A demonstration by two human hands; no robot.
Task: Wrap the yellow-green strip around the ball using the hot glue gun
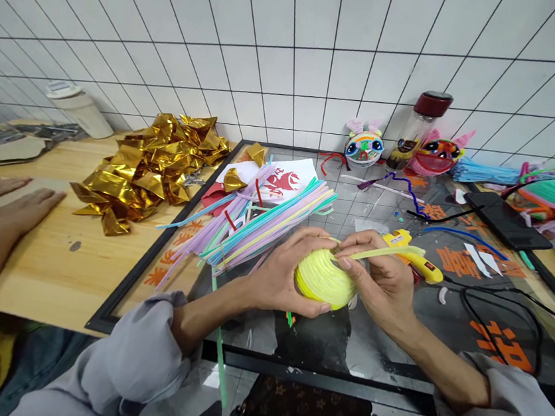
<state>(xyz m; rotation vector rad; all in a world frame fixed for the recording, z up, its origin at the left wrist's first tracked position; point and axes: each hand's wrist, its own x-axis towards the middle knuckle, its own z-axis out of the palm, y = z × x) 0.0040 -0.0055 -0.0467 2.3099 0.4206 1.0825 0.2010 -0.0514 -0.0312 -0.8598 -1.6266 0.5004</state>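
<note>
A ball wrapped in yellow pipe cleaner is held above the dark glass panel by my left hand, its fingers curved round the left side and top. At the ball's upper right, my right hand pinches a pale yellow pipe cleaner, whose loose end sticks out to the right. Just behind that hand lies a yellow glue gun, partly covered by it. A bundle of pastel pipe cleaners rests left of the ball.
Crumpled gold foil pieces lie at left, near another person's hands. Along the wall stand a decorated animal-face ball, a red-faced one and a lidded bottle. A phone and black cable lie at right.
</note>
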